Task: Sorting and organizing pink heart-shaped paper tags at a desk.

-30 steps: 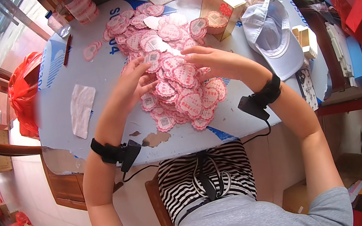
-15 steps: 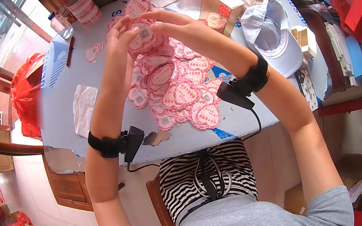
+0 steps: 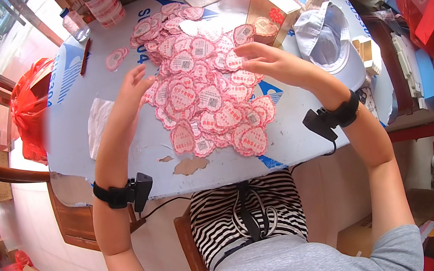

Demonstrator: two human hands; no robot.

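Note:
A wide pile of pink and white scalloped paper cards [image 3: 203,88], some showing square printed codes, spreads over the middle of the table [image 3: 84,170]. Beside the pile's left edge is my left hand [image 3: 131,95], its fingers stretched out and nothing in it. On the opposite side, my right hand [image 3: 268,62] also holds nothing; its fingers are parted and reach to the pile's right edge. A separate few cards [image 3: 116,59] lie to the far left. At the back right stands an open box [image 3: 258,7] with cards [image 3: 266,26] in its opening.
Stacked tape rolls [image 3: 104,7], a clear bottle [image 3: 76,27] and a thin brown stick [image 3: 85,57] sit at the back left. A white paper sheet [image 3: 100,121] lies near my left forearm. A pale cap [image 3: 322,38] is on the right. Beyond the left edge hangs a red bag [image 3: 34,104].
My hands were together over the far part of the pile. They have moved apart and nearer to me, and the cards beneath them have dropped and spread out.

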